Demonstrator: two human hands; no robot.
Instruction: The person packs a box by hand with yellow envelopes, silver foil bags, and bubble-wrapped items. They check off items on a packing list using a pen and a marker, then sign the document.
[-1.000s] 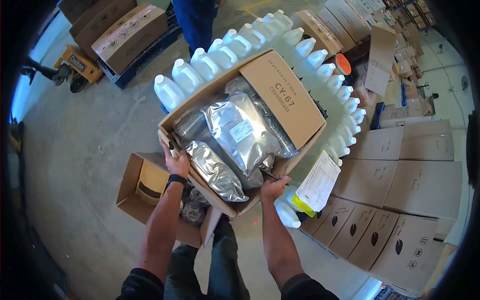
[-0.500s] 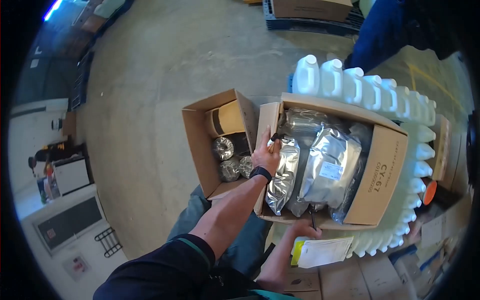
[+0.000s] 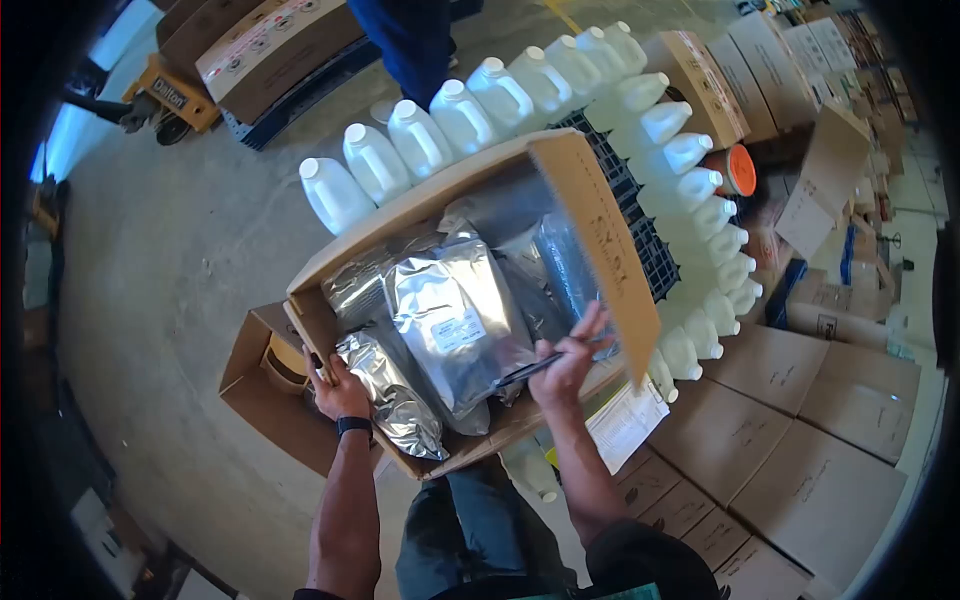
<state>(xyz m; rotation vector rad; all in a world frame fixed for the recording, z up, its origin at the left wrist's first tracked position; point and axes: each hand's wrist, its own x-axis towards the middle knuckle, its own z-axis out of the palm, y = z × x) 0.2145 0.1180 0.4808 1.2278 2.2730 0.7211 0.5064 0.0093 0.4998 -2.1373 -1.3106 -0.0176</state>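
Observation:
My left hand (image 3: 342,392) is closed round a short black-ended stick-like tool (image 3: 318,362) at the left wall of a large cardboard box (image 3: 632,265). Above the box's front right part, my right hand (image 3: 567,375) holds a slender dark pen-like tool (image 3: 522,373), with some fingers raised. A large silver foil bag (image 3: 420,290) with a white label (image 3: 458,330) lies in the middle of the box. A smaller silver bag (image 3: 390,390) is near my left hand. Clear bubble wrap (image 3: 565,265) lines the right side.
A smaller open cardboard box (image 3: 245,370) stands to the left. Rows of white jugs (image 3: 480,110) surround the large box on a black pallet (image 3: 640,225). A clipboard with papers (image 3: 628,425) is at front right. Stacked cartons (image 3: 800,470) stand right; another person's legs (image 3: 405,50) are behind.
My view has swung right, so the boxes appear further left. My right hand has risen from the box's front edge to above its contents. The right flap now stands more upright.

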